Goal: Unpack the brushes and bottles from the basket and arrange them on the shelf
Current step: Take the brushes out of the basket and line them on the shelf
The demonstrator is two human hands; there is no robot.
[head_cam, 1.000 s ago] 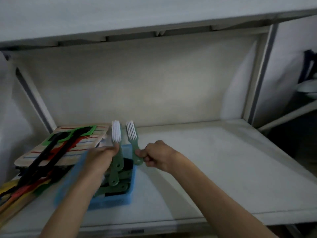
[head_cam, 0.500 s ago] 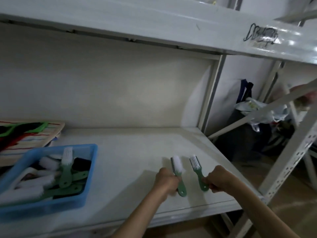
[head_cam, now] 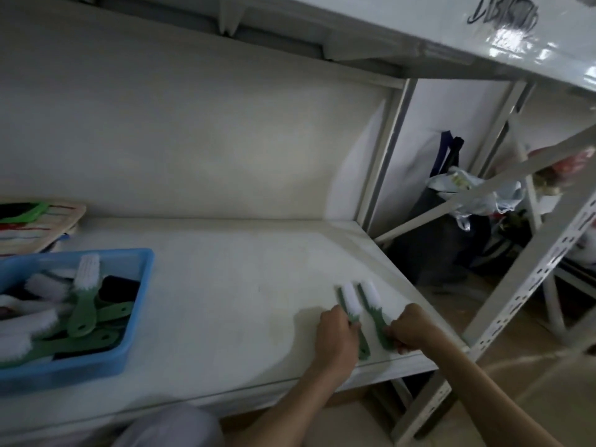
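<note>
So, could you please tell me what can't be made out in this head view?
- Blue plastic basket: left part cut off by the frame edge; no bottles identifiable.
- Green-handled white-bristled brushes' handles: partly covered by the left hand and right hand.
- Black scrawl on the upper shelf: blurred, illegible.

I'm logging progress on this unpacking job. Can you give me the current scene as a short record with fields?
left hand: shut on left brush
right hand: shut on right brush
brush position: side by side, bristles pointing away, near the shelf front right corner
basket: blue, on shelf at left, several green brushes inside
bottles: none visible
</note>
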